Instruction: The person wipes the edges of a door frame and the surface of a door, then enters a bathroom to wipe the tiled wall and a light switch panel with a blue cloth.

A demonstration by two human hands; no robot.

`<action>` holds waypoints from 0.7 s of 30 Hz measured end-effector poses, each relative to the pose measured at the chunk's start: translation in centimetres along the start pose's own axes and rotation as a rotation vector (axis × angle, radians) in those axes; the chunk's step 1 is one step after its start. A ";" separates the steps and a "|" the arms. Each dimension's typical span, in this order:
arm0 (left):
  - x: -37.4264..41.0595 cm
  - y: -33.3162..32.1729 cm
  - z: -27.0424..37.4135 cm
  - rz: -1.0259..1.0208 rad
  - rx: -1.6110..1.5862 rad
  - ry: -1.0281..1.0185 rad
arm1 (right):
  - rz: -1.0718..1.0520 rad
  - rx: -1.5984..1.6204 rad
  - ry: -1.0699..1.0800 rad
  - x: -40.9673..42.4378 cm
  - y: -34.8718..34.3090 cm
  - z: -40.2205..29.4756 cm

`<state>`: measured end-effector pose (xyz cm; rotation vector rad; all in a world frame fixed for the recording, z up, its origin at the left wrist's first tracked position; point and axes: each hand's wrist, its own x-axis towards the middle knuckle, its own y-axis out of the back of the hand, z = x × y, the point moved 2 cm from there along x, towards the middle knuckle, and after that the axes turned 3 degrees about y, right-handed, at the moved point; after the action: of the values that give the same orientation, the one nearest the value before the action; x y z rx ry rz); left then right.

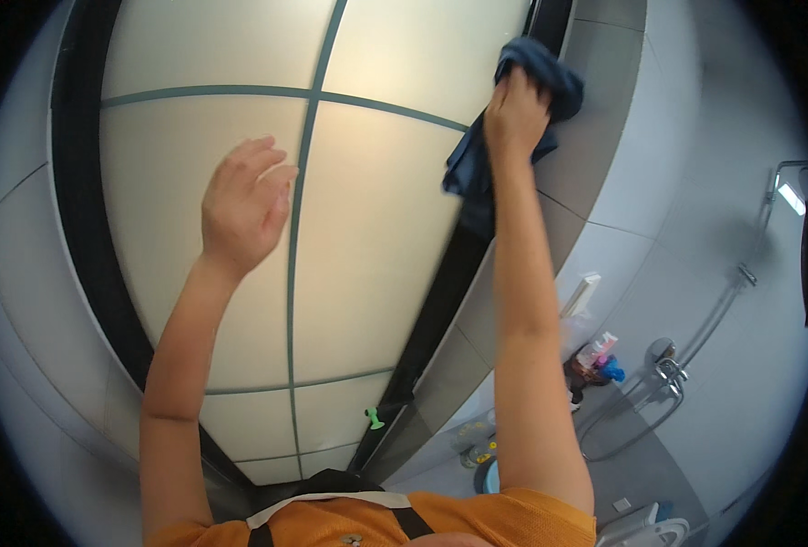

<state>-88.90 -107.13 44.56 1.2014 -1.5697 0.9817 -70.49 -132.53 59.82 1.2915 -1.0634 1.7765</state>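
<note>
A dark blue cloth is bunched in my right hand, raised at the upper right. Its folds lie over the dark frame of a door and reach toward the grey tiles beside it. Before me stands the door with frosted, cream-lit glass panes, split by grey-green bars. In front of a left pane, my left hand is held up with nothing in it, its fingers partly bent. Whether it touches the glass I cannot tell.
A green handle-like fitting is low on the door's right side. To the right, a chrome shower mixer with a hose and rail is on the tiled wall. Toiletries and a toilet are below. Grey wall tiles border the left.
</note>
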 end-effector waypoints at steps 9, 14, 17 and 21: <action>1.6 -6.8 8.6 -0.014 -0.405 0.012 | -0.148 0.023 0.492 -11.3 7.9 0.8; 3.0 -12.0 10.7 0.054 -0.422 0.060 | -0.101 -0.356 0.730 1.2 8.2 5.8; 2.9 -13.6 11.1 0.006 -0.300 0.037 | -0.252 -0.591 0.555 7.0 5.9 8.6; 2.5 -14.1 11.1 0.042 -0.297 0.037 | -0.528 -0.628 0.516 8.6 5.3 7.0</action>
<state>-77.52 -121.18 44.80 0.9423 -1.6503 0.7602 -74.65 -140.55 68.13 0.5961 -0.7869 1.1399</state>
